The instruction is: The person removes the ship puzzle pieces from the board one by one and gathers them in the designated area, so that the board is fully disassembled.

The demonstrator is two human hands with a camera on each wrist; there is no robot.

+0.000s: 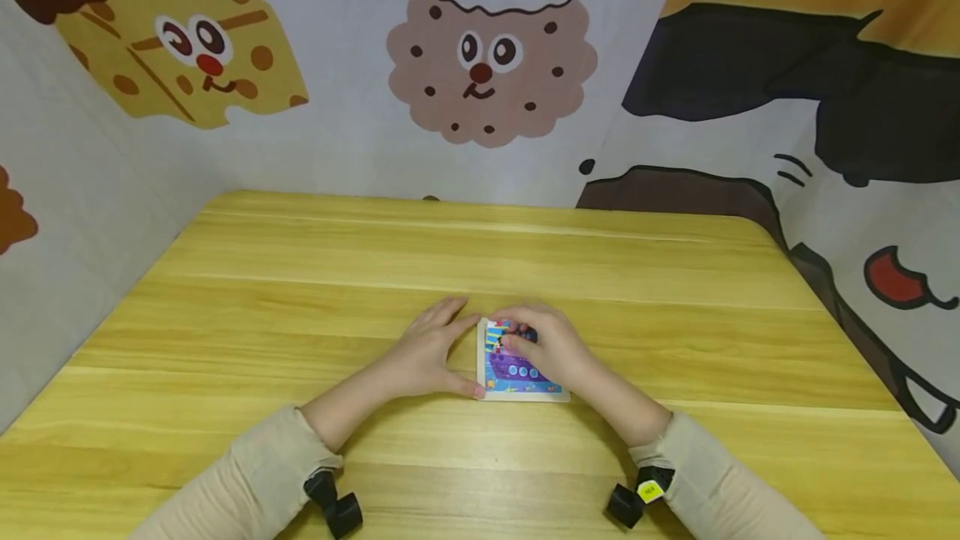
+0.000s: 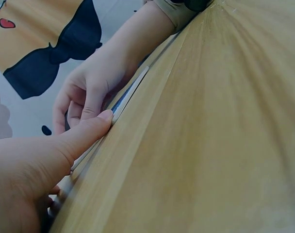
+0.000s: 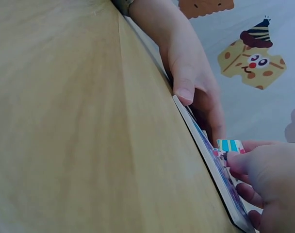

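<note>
A small picture puzzle board (image 1: 525, 397) with a pale rim lies flat on the table, printed in purple and blue. Its left edge meets my left hand (image 1: 427, 352): the thumb touches the near left corner, and the fingers reach toward the far left corner. My right hand (image 1: 551, 344) is over the right part of the board and pinches a puzzle piece (image 3: 230, 144) with blue and yellow stripes between thumb and fingers. In the right wrist view that piece stands tilted up from the board. The right hand hides part of the picture.
The wood-grain table (image 1: 300, 248) stretches out around the board. Behind it and along the sides hangs a pale cloth (image 1: 330, 148) with cartoon food figures. Black wrist straps (image 1: 333, 507) sit over both beige sleeves (image 1: 262, 465).
</note>
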